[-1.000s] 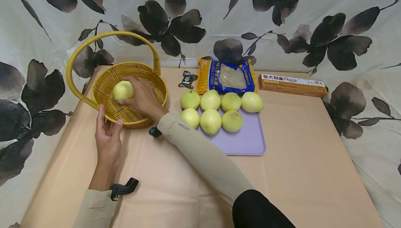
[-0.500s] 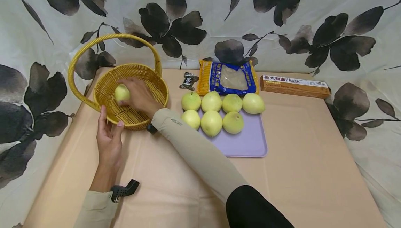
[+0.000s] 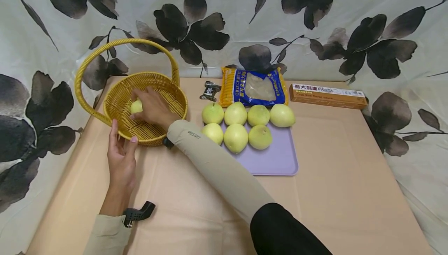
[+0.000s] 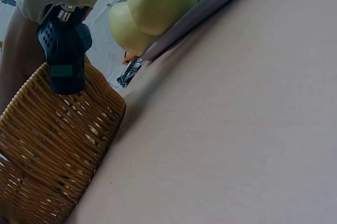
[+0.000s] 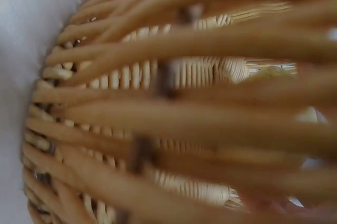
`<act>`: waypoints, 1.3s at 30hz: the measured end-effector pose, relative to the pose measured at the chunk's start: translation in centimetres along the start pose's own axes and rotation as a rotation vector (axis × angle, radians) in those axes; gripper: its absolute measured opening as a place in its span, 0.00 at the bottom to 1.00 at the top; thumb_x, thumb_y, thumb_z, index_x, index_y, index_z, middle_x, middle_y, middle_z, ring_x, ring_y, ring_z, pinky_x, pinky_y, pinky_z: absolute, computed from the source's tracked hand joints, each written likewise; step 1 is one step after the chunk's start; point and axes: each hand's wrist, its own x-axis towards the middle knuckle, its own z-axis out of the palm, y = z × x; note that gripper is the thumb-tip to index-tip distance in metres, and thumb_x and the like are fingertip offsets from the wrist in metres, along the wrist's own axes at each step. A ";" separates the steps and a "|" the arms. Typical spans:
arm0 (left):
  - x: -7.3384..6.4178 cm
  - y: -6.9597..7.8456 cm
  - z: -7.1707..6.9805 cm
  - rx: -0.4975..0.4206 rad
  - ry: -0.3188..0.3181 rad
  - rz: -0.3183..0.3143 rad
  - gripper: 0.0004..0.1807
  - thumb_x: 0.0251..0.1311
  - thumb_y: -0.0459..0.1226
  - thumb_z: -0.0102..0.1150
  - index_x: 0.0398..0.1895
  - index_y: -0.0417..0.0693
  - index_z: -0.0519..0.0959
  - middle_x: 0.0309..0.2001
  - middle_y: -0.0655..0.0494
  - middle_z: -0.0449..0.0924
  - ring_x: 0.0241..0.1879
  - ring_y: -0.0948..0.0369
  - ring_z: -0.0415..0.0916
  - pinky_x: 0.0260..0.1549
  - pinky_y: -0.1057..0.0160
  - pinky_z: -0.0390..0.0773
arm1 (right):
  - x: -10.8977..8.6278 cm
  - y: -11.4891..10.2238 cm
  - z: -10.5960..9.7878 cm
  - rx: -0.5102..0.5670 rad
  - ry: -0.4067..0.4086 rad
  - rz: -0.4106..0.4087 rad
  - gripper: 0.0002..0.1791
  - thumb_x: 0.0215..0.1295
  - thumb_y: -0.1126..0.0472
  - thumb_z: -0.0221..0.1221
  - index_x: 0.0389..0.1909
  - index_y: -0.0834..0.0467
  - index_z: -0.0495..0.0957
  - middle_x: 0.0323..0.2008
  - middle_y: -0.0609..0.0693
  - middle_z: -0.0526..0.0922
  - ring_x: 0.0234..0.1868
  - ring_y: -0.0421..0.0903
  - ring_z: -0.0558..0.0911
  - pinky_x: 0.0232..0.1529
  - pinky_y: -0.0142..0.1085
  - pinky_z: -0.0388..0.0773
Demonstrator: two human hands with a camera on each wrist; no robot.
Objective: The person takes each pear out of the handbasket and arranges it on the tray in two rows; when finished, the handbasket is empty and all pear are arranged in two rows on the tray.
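In the head view, a yellow woven basket (image 3: 147,138) with a tall arched handle stands at the left of the table. My right hand (image 3: 154,107) is inside it, fingers curled round a yellow-green pear (image 3: 136,107), mostly covered by the hand. At the basket's near left rim is my left hand (image 3: 121,161), fingers straight and thumb raised; it seems to touch the basket's side. The left wrist view has the basket's outer wall (image 4: 58,140) near the right wrist's camera. Close, blurred basket weave (image 5: 174,113) fills the right wrist view.
A lilac tray (image 3: 273,163) with several pears (image 3: 236,137) stands right of the basket. Behind it lie a small black wrapped packet (image 3: 210,90), a blue and yellow pasta bag (image 3: 259,87) and a long pasta box (image 3: 327,96). A floral cloth (image 3: 245,21) hangs behind.
My right hand has gone lower into the basket with the pear, and less of the pear shows now. My left hand has stayed by the rim.
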 end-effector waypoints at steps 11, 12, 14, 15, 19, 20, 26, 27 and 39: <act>0.0 0.1 -0.2 -0.018 0.004 -0.001 0.44 0.79 0.29 0.51 0.87 0.70 0.46 0.88 0.58 0.37 0.88 0.56 0.39 0.82 0.65 0.56 | -2.1 -0.2 -0.9 -0.133 -0.112 -0.019 0.32 0.63 0.42 0.75 0.65 0.39 0.75 0.60 0.38 0.79 0.62 0.37 0.73 0.59 0.28 0.71; 0.0 0.1 -0.2 -0.023 0.003 0.002 0.44 0.79 0.28 0.51 0.87 0.70 0.46 0.88 0.58 0.37 0.88 0.56 0.38 0.82 0.65 0.56 | -2.3 -0.1 -1.0 -0.123 -0.108 -0.024 0.32 0.62 0.43 0.76 0.65 0.40 0.75 0.60 0.38 0.79 0.62 0.36 0.73 0.59 0.28 0.71; 0.0 0.1 -0.2 -0.022 0.002 0.005 0.44 0.79 0.28 0.51 0.87 0.70 0.47 0.88 0.57 0.37 0.88 0.56 0.38 0.82 0.65 0.57 | -2.8 0.1 -1.1 -0.096 -0.096 -0.033 0.32 0.61 0.44 0.77 0.64 0.40 0.77 0.59 0.37 0.80 0.61 0.36 0.73 0.58 0.27 0.71; 0.0 0.1 -0.2 -0.023 0.004 0.005 0.44 0.79 0.28 0.51 0.87 0.70 0.47 0.88 0.57 0.37 0.88 0.57 0.38 0.82 0.65 0.56 | -3.0 0.2 -1.2 -0.074 -0.087 -0.033 0.33 0.60 0.44 0.78 0.64 0.41 0.77 0.59 0.38 0.80 0.60 0.36 0.73 0.57 0.27 0.72; 0.2 0.1 -0.2 -0.017 0.004 0.007 0.44 0.79 0.28 0.50 0.87 0.70 0.47 0.88 0.59 0.36 0.88 0.57 0.37 0.82 0.65 0.55 | -4.0 0.3 -1.8 -0.009 -0.037 -0.024 0.34 0.57 0.45 0.80 0.64 0.40 0.78 0.58 0.39 0.79 0.57 0.36 0.74 0.54 0.27 0.73; 0.3 0.2 -0.2 -0.018 0.007 0.009 0.43 0.79 0.28 0.50 0.87 0.71 0.47 0.88 0.59 0.37 0.88 0.57 0.37 0.82 0.66 0.55 | -4.2 0.3 -2.0 0.003 -0.022 -0.018 0.35 0.57 0.45 0.80 0.65 0.39 0.78 0.58 0.39 0.79 0.57 0.36 0.74 0.54 0.28 0.73; 0.5 0.3 -0.1 -0.010 -0.001 -0.001 0.44 0.80 0.29 0.50 0.87 0.71 0.46 0.88 0.60 0.35 0.88 0.58 0.35 0.83 0.64 0.54 | -6.1 0.2 -3.5 0.064 0.074 -0.005 0.35 0.56 0.44 0.80 0.65 0.38 0.78 0.59 0.41 0.77 0.56 0.38 0.75 0.51 0.28 0.74; 0.5 0.3 -0.1 -0.006 -0.001 -0.007 0.44 0.80 0.29 0.50 0.87 0.72 0.45 0.88 0.61 0.35 0.88 0.58 0.35 0.83 0.63 0.54 | -6.6 0.2 -3.8 0.078 0.088 -0.002 0.36 0.56 0.44 0.80 0.65 0.38 0.78 0.59 0.41 0.77 0.56 0.38 0.75 0.50 0.28 0.74; 0.1 0.0 -0.1 -0.032 0.013 0.004 0.44 0.79 0.28 0.51 0.87 0.70 0.47 0.88 0.57 0.38 0.87 0.58 0.36 0.82 0.66 0.55 | -13.6 1.7 -7.6 0.177 0.265 -0.057 0.36 0.55 0.49 0.82 0.66 0.40 0.80 0.62 0.46 0.77 0.63 0.45 0.77 0.57 0.37 0.79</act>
